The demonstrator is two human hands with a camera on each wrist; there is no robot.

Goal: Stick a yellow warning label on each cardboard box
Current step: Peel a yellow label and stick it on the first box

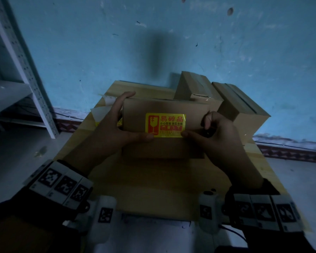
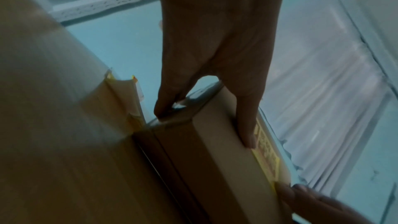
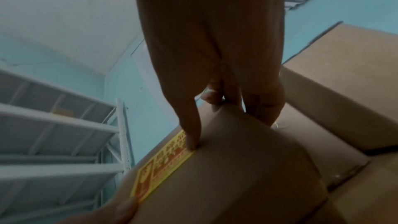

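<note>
I hold a cardboard box above the wooden table, its broad face turned up at me. A yellow warning label with red print lies flat on that face. My left hand grips the box's left end, fingers over the far edge and thumb on the label's lower left corner. My right hand holds the right end with curled fingers, its thumb pressing the label's lower right corner. The left wrist view shows the left hand on the box. In the right wrist view the thumb of the right hand touches the label.
Two more cardboard boxes stand at the back right of the table, close behind the held one. Peeled backing papers lie at the table's back left. A white metal shelf rack stands to the left against the blue wall.
</note>
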